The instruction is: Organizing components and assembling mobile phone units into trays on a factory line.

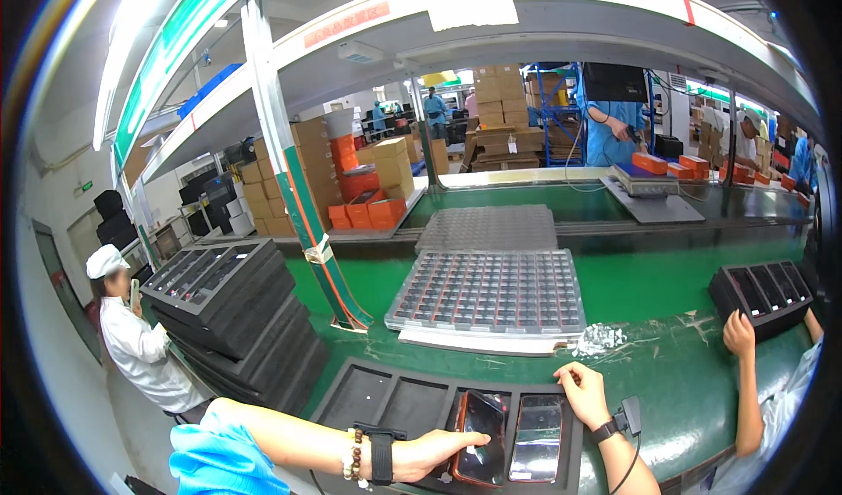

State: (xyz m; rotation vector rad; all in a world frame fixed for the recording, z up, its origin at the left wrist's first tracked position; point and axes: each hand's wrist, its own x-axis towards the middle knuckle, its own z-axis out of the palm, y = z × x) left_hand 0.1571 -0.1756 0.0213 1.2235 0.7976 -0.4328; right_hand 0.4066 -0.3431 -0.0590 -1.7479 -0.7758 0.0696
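A black foam tray (412, 400) with several compartments lies in front of me on the green bench. My left hand (428, 456) grips a smartphone (481, 438) with a red-orange edge, thumb on its dark screen; it sits tilted over a middle compartment. A second smartphone (537, 438), its screen reflecting light, rests in the rightmost compartment. By the tray's upper right corner is my right hand (583, 391), fingers curled in; whatever they hold, if anything, is hidden. Beyond the tray lies a clear plastic tray (491, 293) divided into many small cells with dark parts.
Stacked black foam trays (232, 311) stand at the left, before a post (303, 214). Small white bits (602, 339) lie on the bench. A co-worker's hands (739, 333) hold another black tray (761, 295) at the right. A scale (649, 179) and orange boxes stand farther back.
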